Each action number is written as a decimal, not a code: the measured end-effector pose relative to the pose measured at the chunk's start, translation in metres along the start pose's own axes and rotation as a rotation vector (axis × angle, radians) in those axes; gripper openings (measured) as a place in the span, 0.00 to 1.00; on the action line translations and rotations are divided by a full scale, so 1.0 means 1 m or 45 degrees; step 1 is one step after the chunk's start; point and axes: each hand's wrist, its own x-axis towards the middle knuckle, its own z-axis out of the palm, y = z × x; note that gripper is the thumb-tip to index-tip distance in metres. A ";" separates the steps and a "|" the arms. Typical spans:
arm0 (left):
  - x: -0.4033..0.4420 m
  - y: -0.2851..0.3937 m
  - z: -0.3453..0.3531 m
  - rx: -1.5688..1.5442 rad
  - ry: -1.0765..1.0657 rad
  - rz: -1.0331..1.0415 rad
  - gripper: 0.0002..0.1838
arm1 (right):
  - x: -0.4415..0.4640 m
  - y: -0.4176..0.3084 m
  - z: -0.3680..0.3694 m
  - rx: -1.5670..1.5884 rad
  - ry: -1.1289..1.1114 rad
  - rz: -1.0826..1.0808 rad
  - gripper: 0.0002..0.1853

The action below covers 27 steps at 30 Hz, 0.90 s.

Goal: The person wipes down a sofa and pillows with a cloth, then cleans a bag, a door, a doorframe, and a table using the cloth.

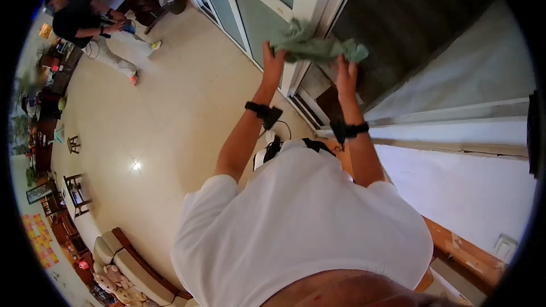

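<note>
A crumpled green cloth stretches between my two raised hands in front of the sliding door's white frame. My left hand grips the cloth's left end, fingers closed on it. At the other end, my right hand holds the cloth from below with its fingers pinched on the fabric. Some fingertips are hidden behind the folds. Each wrist wears a black strap with a small device. Frosted glass panels are left of the cloth, and a dark opening or pane is to its right.
Across the tiled floor, another person stands at the upper left, holding something blue. A sofa with plush toys is at the lower left. Small stools and cluttered furniture line the far left wall. A white ledge runs along the right.
</note>
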 end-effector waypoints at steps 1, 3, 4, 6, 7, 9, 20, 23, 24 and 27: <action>0.014 0.019 0.003 0.080 -0.077 0.186 0.23 | 0.014 -0.024 0.015 0.059 -0.007 -0.087 0.31; 0.042 0.050 0.015 0.083 -0.225 0.481 0.24 | 0.046 -0.072 0.035 0.033 -0.127 -0.193 0.37; 0.053 0.065 0.025 0.010 -0.293 0.599 0.25 | 0.074 -0.069 0.038 -0.098 -0.054 -0.367 0.40; 0.062 0.107 0.045 0.081 -0.398 0.927 0.24 | 0.098 -0.097 0.049 -0.276 -0.037 -0.705 0.44; 0.065 0.119 0.053 0.087 -0.398 0.920 0.24 | 0.107 -0.129 0.060 -0.319 -0.091 -0.880 0.46; 0.065 0.130 0.065 0.120 -0.448 0.723 0.38 | 0.117 -0.145 0.067 -0.376 -0.003 -0.885 0.37; 0.060 -0.001 0.036 0.768 -0.490 0.657 0.33 | 0.119 -0.002 0.012 -0.736 -0.188 -0.275 0.40; 0.056 -0.042 0.016 0.976 -0.586 0.422 0.34 | 0.105 0.038 0.003 -0.592 -0.347 0.048 0.36; 0.054 -0.041 0.019 0.981 -0.597 0.420 0.34 | 0.105 0.039 -0.001 -0.587 -0.337 0.053 0.36; 0.057 -0.020 0.039 1.125 -0.317 0.749 0.38 | 0.114 0.016 0.006 -0.269 -0.093 -0.328 0.33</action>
